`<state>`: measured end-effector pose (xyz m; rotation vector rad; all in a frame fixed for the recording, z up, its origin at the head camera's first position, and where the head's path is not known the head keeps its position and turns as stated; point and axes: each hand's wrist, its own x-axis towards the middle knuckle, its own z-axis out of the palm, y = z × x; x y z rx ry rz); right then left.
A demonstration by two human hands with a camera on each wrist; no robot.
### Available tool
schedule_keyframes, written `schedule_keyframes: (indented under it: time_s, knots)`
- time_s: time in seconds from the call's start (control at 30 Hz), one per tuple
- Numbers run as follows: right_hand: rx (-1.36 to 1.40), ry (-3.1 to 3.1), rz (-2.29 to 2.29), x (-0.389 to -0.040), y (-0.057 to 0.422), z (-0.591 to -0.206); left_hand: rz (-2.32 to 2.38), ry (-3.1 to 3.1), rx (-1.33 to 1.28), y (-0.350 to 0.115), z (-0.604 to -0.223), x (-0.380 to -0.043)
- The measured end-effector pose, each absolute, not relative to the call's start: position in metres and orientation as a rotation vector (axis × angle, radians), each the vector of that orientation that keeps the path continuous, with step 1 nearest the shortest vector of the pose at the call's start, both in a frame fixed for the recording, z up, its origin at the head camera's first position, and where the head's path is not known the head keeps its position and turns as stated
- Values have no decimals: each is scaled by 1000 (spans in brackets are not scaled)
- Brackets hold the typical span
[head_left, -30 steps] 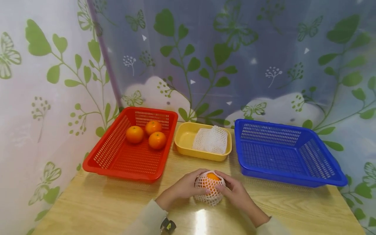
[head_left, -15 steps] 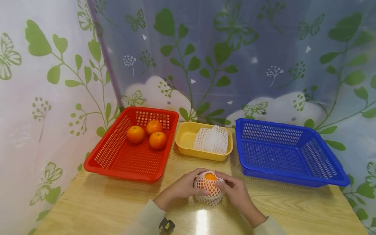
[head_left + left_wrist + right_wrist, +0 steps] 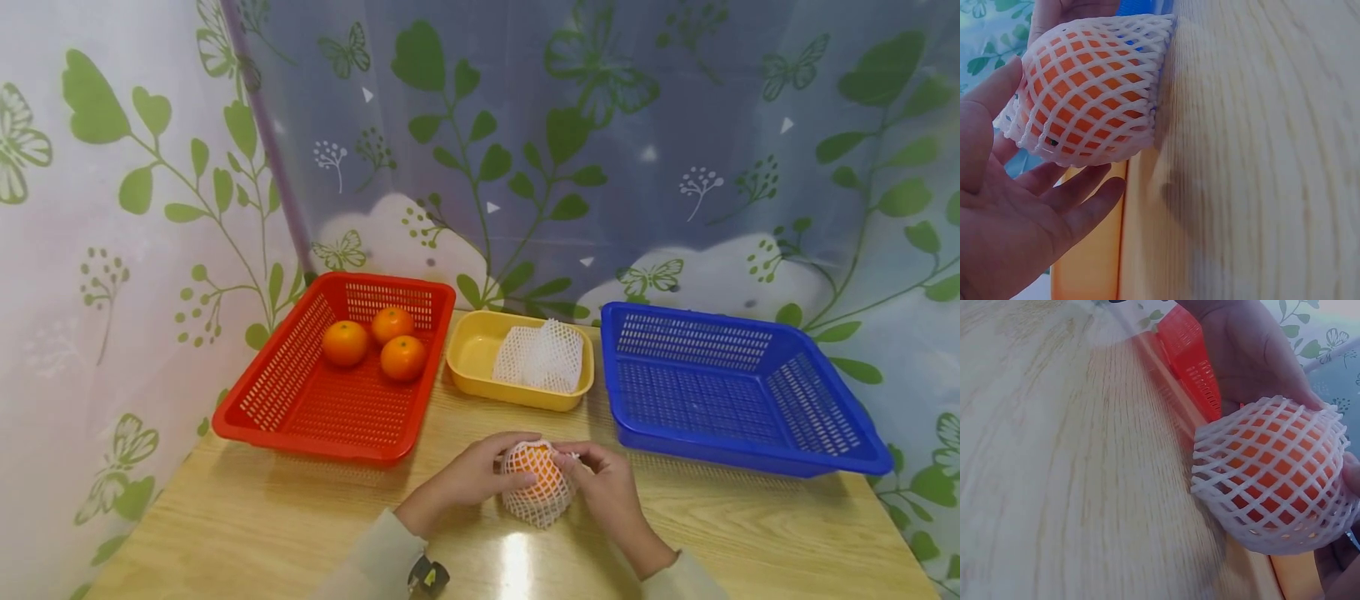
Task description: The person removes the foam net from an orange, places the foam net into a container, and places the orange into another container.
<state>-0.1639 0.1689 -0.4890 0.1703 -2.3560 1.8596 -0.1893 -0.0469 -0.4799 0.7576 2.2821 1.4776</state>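
An orange mandarin (image 3: 530,457) sits inside a white foam net sleeve (image 3: 545,507) in the middle of the table's near part. My left hand (image 3: 474,477) holds the wrapped fruit from the left, thumb on the near side and fingers behind it. On the other side my right hand (image 3: 613,493) pinches the sleeve's upper rim between thumb and fingertips. The left wrist view shows the net (image 3: 1088,94) stretched over the fruit, its loose end reaching beyond it toward the wooden tabletop. In the right wrist view the netted mandarin (image 3: 1272,465) lies between both hands.
A red basket (image 3: 315,421) at the left holds three mandarins (image 3: 402,358). Behind the hands stands a yellow tray (image 3: 468,354) with white foam nets (image 3: 543,358) in it. A blue basket (image 3: 697,408) stands at the right. A patterned curtain (image 3: 525,167) hangs behind the table.
The right hand has drawn the sleeve's upper rim up and to the right, so the net covers more of the fruit's top. The left hand stays nearly in place.
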Motion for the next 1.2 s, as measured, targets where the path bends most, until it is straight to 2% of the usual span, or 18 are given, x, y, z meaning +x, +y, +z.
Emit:
schedule_keyframes:
  time_s: [0.53,0.77,1.2]
  knots:
    - [224,-2314,1981,-162,166,-491,1437,2508,788,-46,-477,-188]
    - [350,-2422,2011,-159,164,-494,1521,2580,688,-41,-474,-186]
    - [287,-2541,1960,-156,164,-492,1543,2523,690,-43,-477,-185]
